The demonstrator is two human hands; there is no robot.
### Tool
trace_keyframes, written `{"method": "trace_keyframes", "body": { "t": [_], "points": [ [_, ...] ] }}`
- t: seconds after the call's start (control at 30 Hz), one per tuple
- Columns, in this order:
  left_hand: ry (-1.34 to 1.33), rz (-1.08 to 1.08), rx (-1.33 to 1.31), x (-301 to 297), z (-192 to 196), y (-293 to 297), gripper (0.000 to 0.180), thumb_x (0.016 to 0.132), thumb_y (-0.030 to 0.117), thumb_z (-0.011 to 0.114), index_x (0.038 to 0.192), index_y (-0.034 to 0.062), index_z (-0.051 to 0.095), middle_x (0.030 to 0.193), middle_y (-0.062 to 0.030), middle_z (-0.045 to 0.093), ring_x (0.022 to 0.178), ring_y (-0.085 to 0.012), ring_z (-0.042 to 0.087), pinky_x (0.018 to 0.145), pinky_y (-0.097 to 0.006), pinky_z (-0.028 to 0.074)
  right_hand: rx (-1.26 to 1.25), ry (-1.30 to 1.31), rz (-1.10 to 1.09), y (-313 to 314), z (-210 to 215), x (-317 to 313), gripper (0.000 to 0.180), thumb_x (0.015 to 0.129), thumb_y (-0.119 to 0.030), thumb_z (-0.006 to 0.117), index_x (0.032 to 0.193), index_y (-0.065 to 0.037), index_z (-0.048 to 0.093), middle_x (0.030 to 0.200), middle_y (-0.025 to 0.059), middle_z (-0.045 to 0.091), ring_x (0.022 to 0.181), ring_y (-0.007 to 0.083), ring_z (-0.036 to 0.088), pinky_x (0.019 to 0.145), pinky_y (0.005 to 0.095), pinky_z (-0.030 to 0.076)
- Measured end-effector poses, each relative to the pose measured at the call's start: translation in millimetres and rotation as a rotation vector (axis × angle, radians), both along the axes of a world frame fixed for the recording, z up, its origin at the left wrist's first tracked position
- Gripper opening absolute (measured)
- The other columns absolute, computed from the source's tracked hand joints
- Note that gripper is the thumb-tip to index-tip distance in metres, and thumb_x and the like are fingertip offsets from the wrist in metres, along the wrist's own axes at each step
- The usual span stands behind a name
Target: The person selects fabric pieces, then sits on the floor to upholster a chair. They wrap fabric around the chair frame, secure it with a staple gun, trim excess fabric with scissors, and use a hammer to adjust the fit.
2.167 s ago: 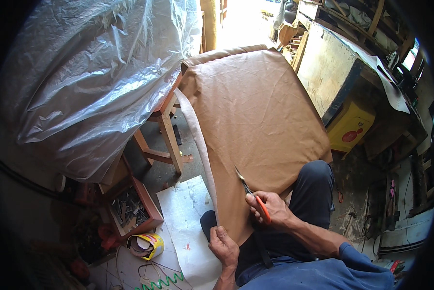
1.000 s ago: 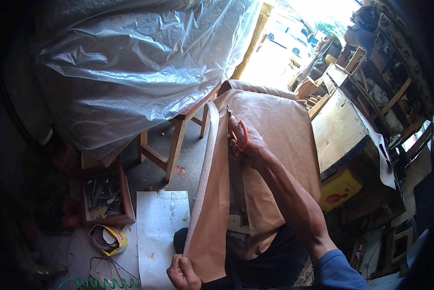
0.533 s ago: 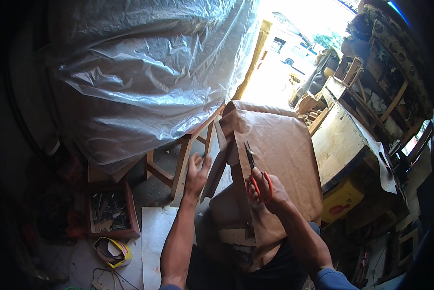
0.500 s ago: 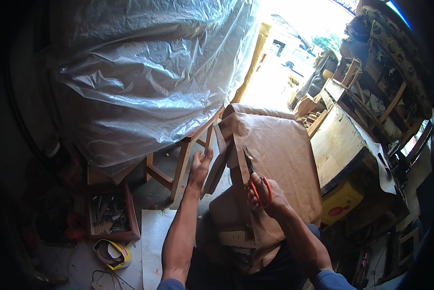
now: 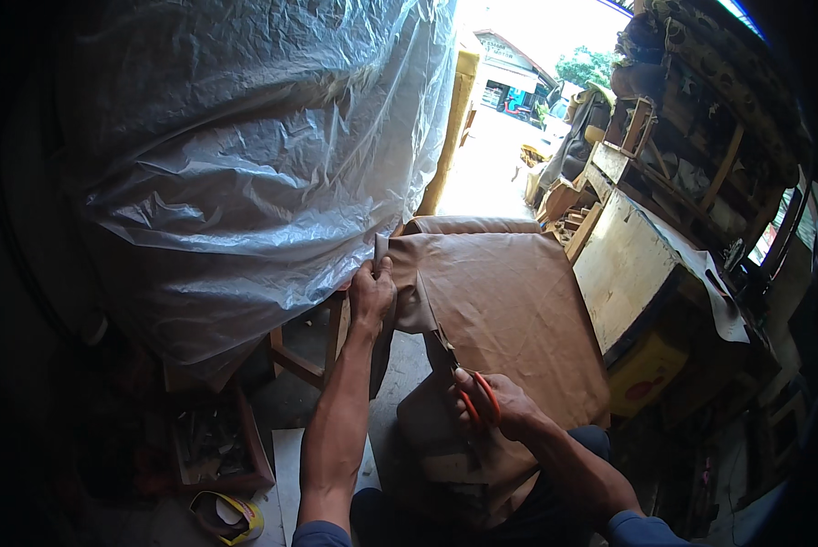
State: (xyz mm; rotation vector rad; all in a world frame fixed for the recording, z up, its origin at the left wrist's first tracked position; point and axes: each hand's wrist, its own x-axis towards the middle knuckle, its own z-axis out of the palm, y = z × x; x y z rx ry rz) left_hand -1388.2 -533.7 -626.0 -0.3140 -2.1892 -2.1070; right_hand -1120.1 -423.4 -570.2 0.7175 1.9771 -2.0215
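Brown leather-like material [image 5: 514,296] is draped over a box-shaped piece in front of me, with a loose flap hanging at its left side. My left hand [image 5: 370,296] pinches the edge of that flap and holds it out to the left. In my right hand [image 5: 509,406] is a pair of scissors [image 5: 489,394] with red handles. Their blades point up and away from me, against the flap near the piece's left edge. Whether the blades have cut into the material I cannot make out.
A large object under a clear plastic sheet [image 5: 263,196] stands at the left, above wooden legs [image 5: 295,363]. Below are a wooden box [image 5: 261,447] of small pieces and a yellow container [image 5: 256,520]. A pale cabinet [image 5: 623,269] and piled wooden frames [image 5: 723,178] stand at the right.
My left hand, open before, has closed on the flap and pulled it outward. The scissors have moved down and left to the flap. The view has shifted slightly.
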Motion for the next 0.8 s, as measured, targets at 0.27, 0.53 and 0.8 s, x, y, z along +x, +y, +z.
{"method": "trace_keyframes", "body": {
  "t": [0.27, 0.53, 0.8],
  "points": [
    [0.170, 0.220, -0.295, 6.2, 15.6, -6.2, 0.041, 0.095, 0.036, 0.069, 0.095, -0.0044, 0.067, 0.090, -0.0301, 0.068, 0.089, -0.0482, 0.066, 0.080, -0.051, 0.049, -0.041, 0.017, 0.000, -6.0, 12.9, -30.5, 0.070, 0.088, -0.070, 0.065, 0.103, -0.001, 0.063, 0.073, -0.0012, 0.058, 0.063, 0.0095, 0.059, 0.061, 0.0268, 0.053],
    [0.109, 0.244, -0.247, 5.2, 17.1, -5.6, 0.041, 0.093, 0.039, 0.070, 0.091, -0.0020, 0.066, 0.086, -0.0237, 0.070, 0.083, -0.0415, 0.068, 0.077, -0.047, 0.050, -0.068, 0.074, -0.041, -6.8, -4.9, -54.7, 0.056, 0.093, -0.067, 0.060, 0.092, -0.011, 0.061, 0.067, -0.0068, 0.056, 0.053, 0.0028, 0.052, 0.047, 0.0204, 0.043],
    [0.096, 0.238, -0.232, 6.8, 18.0, -7.9, 0.042, 0.093, 0.041, 0.070, 0.090, -0.0013, 0.066, 0.085, -0.0231, 0.070, 0.081, -0.0407, 0.068, 0.077, -0.047, 0.050, -0.061, 0.178, -0.011, -3.5, -1.8, -77.1, 0.062, 0.089, -0.067, 0.066, 0.093, -0.005, 0.063, 0.061, -0.0076, 0.050, 0.048, 0.0030, 0.047, 0.044, 0.0185, 0.040]
  ]
}}
